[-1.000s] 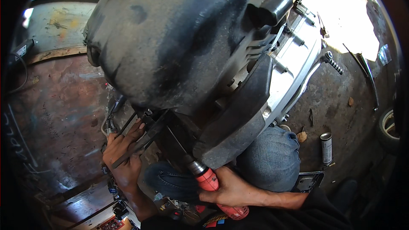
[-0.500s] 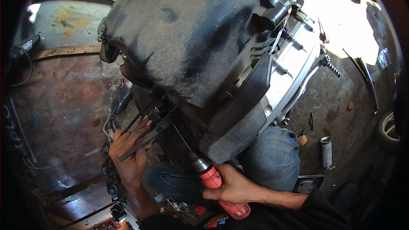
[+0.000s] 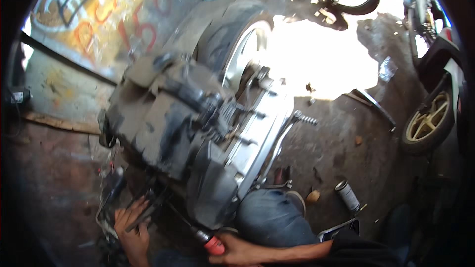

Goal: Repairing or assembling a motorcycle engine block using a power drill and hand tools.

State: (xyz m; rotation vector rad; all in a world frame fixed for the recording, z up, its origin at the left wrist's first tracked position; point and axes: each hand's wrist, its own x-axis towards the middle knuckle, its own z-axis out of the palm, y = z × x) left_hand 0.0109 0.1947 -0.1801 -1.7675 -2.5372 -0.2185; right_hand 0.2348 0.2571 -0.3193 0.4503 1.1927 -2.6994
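My right hand [image 3: 238,250] is closed round a red power drill [image 3: 214,245] near the lower edge. From its silver chuck a long thin bit [image 3: 180,213] points up and left, toward the dark underside of a scooter engine unit [image 3: 163,136]; where the tip ends is hidden. My left hand [image 3: 132,220] is closed on a dark flat bar [image 3: 143,215] at the unit's lower left, with some fingers behind it. Dusty black plastic covers the unit, and along its right side runs a silver engine casing [image 3: 257,138].
A rear wheel [image 3: 222,37] stands behind the unit. On the right lie a spray can [image 3: 347,197], a long metal tool [image 3: 375,107] and a brown lump [image 3: 312,196]. Another motorcycle's gold-rimmed wheel [image 3: 428,121] is farther right. My jeans-clad knee [image 3: 274,217] is beside the casing.
The view has tilted up and swung, blurring slightly; the unit and both hands now sit lower and farther left. The rear wheel and painted wall have come into sight. Both hands keep their grips.
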